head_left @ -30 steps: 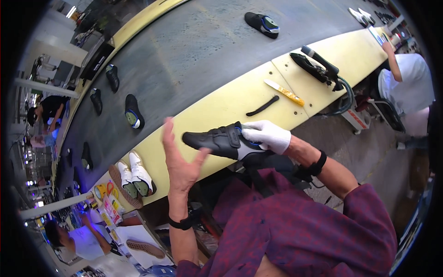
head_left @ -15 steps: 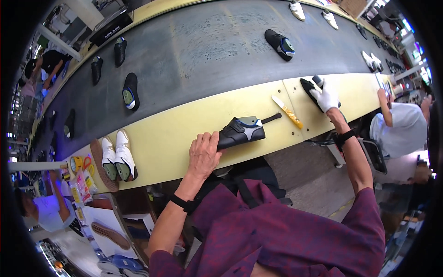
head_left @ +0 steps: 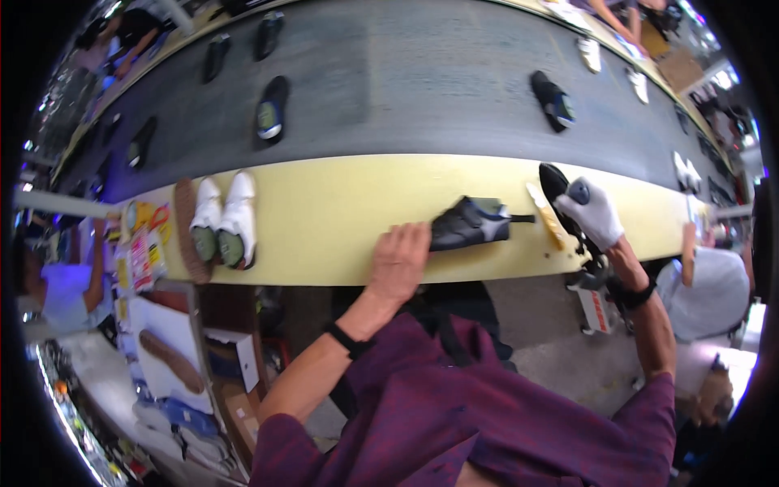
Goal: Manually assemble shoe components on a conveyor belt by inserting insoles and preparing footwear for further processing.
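Note:
A black shoe with a hook-and-loop strap, grey side patches and a green insert lies sideways on the pale yellow bench. Its toe is under the bent fingers of my bare left hand, which grips it. A dark strip sticks out from its heel end. My right hand, in a white glove, is closed round a second black shoe. A dark rounded piece shows by the gloved fingers; whether it belongs to that shoe I cannot tell. Between the two shoes lies a knife with a yellow handle.
White shoes and a brown sole stand at the bench's left end, beside scissors and tape. Beyond the bench runs a grey conveyor belt carrying several shoes. A person in a light shirt sits at the right.
My view has shifted, so the whole scene sits differently. The right hand has brought its black shoe leftward, close to the knife. My left hand remains on the strapped shoe's toe.

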`<state>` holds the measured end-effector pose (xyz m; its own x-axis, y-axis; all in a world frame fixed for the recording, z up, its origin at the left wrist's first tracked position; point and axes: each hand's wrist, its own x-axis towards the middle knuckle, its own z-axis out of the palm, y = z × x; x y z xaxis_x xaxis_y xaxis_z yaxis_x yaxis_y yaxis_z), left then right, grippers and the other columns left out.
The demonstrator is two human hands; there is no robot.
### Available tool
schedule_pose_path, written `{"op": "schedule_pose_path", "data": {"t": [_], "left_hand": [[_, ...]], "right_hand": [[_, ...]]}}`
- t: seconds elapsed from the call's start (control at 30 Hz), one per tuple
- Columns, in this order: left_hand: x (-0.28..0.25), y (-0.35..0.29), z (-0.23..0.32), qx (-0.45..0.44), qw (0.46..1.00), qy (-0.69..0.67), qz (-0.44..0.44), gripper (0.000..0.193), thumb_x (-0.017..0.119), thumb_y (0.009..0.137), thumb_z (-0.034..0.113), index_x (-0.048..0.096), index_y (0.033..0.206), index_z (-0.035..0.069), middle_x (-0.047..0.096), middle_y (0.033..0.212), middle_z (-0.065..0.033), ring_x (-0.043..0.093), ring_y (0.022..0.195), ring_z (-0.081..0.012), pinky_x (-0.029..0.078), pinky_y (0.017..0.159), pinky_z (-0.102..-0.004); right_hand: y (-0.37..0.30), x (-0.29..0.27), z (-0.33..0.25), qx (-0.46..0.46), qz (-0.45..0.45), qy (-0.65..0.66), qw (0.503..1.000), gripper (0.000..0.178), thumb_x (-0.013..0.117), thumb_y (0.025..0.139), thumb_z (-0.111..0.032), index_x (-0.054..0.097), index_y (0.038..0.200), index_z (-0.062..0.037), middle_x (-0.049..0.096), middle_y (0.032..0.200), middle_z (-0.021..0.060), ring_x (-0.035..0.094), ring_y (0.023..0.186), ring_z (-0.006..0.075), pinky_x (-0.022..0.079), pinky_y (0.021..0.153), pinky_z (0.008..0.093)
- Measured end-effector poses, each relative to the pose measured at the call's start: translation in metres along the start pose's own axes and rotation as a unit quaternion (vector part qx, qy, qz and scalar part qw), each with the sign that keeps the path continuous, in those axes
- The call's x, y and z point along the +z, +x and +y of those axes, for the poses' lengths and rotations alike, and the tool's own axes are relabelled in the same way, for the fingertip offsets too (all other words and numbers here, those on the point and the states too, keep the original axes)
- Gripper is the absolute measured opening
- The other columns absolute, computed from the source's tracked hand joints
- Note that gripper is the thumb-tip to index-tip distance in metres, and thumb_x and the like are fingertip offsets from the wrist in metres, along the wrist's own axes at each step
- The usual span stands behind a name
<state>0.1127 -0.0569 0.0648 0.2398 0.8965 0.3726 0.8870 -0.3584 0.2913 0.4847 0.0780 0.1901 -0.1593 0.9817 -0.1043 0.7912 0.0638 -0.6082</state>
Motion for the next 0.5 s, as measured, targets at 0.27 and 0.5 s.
{"op": "schedule_pose_path", "data": {"t": [0.27,0.5], "left_hand": [[0.020,-0.010,0.014,-0.069,0.997,0.001,0.020,0.040,0.067,0.094,0.015,0.063,0.130,-0.002,0.065,0.112,-0.0138,0.065,0.102,-0.0299,0.053,0.084,-0.0417],[0.032,-0.019,-0.001,-0.040,0.992,-0.080,0.087,0.045,0.068,0.091,0.013,0.064,0.133,0.000,0.068,0.113,-0.0165,0.068,0.103,-0.0331,0.055,0.088,-0.0467]], "right_hand": [[-0.001,0.085,-0.130,-0.061,-0.212,-0.146,0.964,0.048,0.092,0.083,-0.037,0.073,0.086,0.0059,0.070,0.072,0.0178,0.069,0.067,0.0232,0.056,0.068,0.0388],[-0.005,0.080,-0.132,-0.006,-0.217,-0.137,0.967,0.047,0.090,0.087,-0.038,0.072,0.084,0.0064,0.066,0.066,0.0118,0.066,0.060,0.0193,0.054,0.061,0.0393]]}}
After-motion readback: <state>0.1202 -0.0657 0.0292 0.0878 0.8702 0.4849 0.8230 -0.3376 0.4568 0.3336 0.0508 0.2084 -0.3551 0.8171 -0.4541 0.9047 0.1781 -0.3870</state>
